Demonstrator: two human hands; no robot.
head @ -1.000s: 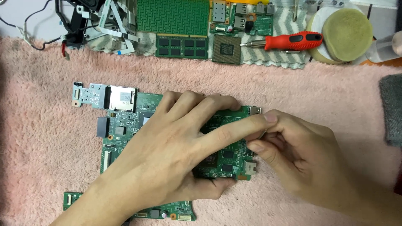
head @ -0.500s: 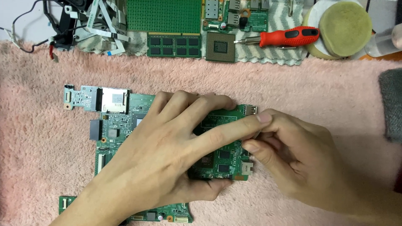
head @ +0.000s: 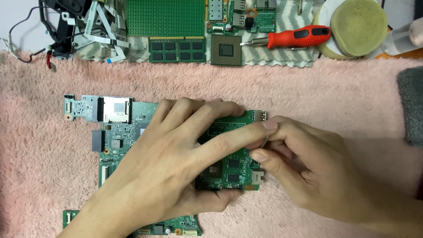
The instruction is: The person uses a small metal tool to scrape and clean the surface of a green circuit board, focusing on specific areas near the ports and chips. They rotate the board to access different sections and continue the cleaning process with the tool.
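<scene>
Hands same pose as half a second back; view slid a little, so everything sits slightly lower and rightward in frame, nothing on the bench displaced. Motherboard lies flat on the pink fluffy towel, centre-left. Left hand spread wide over the board, palm down, fingers fanned toward its right edge, index fingertip meeting the right hand, thumb hooked under the lower edge. Right hand curled narrow, thumb and index pinched at the board's right edge; whether anything is between them cannot be told. Counts: one motherboard, one smaller green board at bottom edge, one red-handled screwdriver, one square processor chip, one memory stick, one large green perforated board, one round yellow sponge, one grey cloth at right.
</scene>
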